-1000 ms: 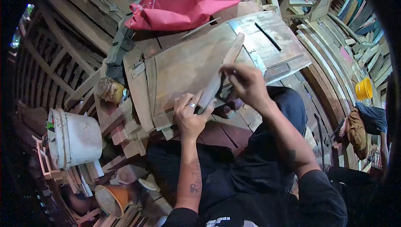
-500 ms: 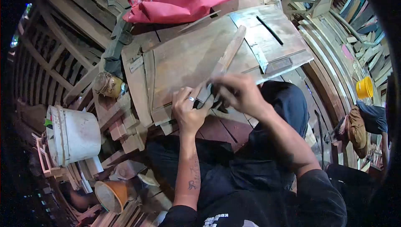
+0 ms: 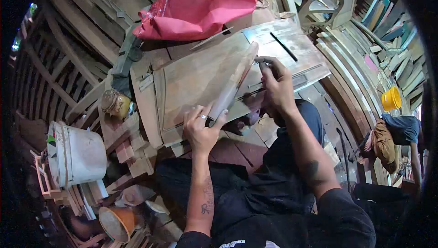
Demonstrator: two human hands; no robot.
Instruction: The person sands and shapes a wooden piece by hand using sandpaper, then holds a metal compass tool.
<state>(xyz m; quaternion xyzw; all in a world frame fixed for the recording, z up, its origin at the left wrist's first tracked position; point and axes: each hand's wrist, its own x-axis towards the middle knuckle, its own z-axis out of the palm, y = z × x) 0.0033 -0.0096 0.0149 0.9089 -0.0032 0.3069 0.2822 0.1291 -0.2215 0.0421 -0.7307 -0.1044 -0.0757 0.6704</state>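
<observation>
My left hand (image 3: 200, 131), with a ring on one finger, grips the near end of a long pale piece of wood (image 3: 233, 86) that tapers toward its far tip. The piece slants up and away over a flat wooden panel (image 3: 187, 81). Beside its right edge, close to the far end, is my right hand (image 3: 279, 83). Its thumb and fingers are pinched together around something dark and small that I cannot make out. A thin dark stick (image 3: 283, 46) lies on the panel beyond that hand. Below the wood shows part of a foot (image 3: 246, 122).
A red bag (image 3: 196, 8) lies behind the panel. At left are a jar (image 3: 116, 103), a white bucket (image 3: 82, 154) and an orange bucket (image 3: 119, 223). Long planks (image 3: 349, 81) and a yellow bucket (image 3: 391, 99) are at right, near another person (image 3: 401, 131).
My right hand has moved from beside my left hand up along the wood toward its far end. My left hand keeps its hold on the near end. The whole view has shifted slightly.
</observation>
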